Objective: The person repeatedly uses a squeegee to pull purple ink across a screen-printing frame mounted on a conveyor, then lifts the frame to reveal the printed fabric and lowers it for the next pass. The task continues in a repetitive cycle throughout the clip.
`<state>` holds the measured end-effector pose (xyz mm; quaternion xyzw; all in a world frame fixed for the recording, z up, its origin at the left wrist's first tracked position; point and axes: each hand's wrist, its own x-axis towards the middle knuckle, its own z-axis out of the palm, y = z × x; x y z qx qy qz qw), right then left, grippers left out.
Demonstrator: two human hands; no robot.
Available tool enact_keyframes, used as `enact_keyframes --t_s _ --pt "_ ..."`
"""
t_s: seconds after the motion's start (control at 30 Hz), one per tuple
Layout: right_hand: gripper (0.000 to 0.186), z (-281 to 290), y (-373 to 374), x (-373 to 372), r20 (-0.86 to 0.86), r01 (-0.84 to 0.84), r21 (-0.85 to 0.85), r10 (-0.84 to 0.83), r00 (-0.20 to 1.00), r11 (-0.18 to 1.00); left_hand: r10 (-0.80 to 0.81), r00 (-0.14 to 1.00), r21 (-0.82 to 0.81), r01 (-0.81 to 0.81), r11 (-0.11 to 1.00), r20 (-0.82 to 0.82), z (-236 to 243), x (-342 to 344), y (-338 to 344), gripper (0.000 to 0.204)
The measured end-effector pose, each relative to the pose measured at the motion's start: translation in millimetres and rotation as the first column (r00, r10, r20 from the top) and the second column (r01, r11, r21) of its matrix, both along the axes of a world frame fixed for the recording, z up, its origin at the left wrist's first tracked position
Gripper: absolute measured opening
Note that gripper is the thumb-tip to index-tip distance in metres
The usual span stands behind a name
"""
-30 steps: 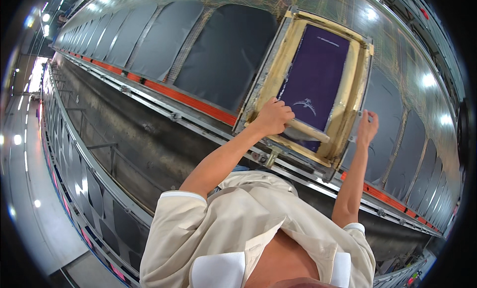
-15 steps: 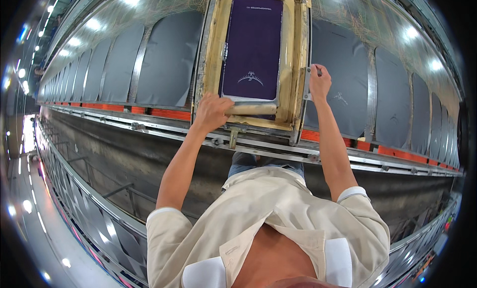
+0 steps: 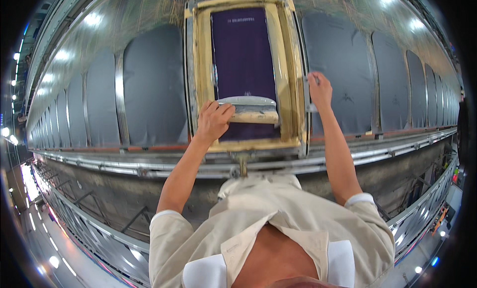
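Observation:
A screen-printing frame (image 3: 290, 49), its borders covered in yellowish tape, lies across the long table in front of me. Its dark purple mesh (image 3: 242, 54) bears small pale lettering at the far end. My left hand (image 3: 214, 120) is closed around the left end of a squeegee (image 3: 256, 117) with a pale wooden handle. The squeegee spans the mesh, with a band of whitish ink (image 3: 246, 100) along its far side, and partly covers a small emblem. My right hand (image 3: 321, 92) is closed at the frame's right edge; what its fingers pinch is too small to make out.
Several dark grey sheets with rounded far corners lie in a row on the table, including a left sheet (image 3: 153, 89) and a right sheet (image 3: 335, 69) beside the frame. A metal rail (image 3: 124, 163) runs along the near table edge.
The squeegee in my left hand has moved away from me, from the mesh's near end over the emblem, uncovering purple mesh behind it. My right hand stays at the frame's edge. The view has shifted.

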<state>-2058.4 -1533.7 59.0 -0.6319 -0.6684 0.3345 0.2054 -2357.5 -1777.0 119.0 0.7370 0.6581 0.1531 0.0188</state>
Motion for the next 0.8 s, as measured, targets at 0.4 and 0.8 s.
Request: enact_keyframes --t_s 0.4,0.8 --pt "0.044 86.5 154.8 -161.3 0.152 -0.665 0.461 0.686 0.711 0.587 -0.006 1.000 0.091 0.005 0.996 0.010 -4.2 -155.5 278.2 0.025" --pt "0.035 43.0 275.3 -271.2 0.378 -0.873 0.032 0.803 0.461 0.486 0.190 0.978 -0.299 -0.156 0.941 0.087 -2.7 -197.5 373.5 0.047"
